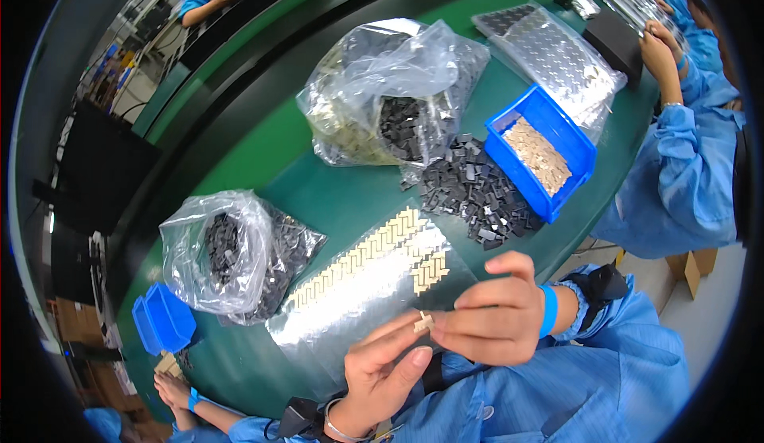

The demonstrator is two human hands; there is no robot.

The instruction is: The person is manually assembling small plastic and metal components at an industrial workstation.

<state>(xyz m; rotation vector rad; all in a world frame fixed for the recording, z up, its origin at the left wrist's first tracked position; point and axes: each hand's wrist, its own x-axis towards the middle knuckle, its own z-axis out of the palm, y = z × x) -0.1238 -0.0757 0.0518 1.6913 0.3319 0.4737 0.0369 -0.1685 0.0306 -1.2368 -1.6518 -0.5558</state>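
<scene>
Fingertips of the right hand (495, 317) are clamped on a small beige piece (424, 323), which also meets the forefinger of the left hand (376, 373); whether that hand grips it too, I cannot tell. The piece sits between the two hands, on the near side of a shiny sheet (334, 335) bearing interlocked beige rows (358, 257). Farther right, loose black parts (476, 192) adjoin a blue bin (513, 168) on the green tabletop (298, 192).
</scene>
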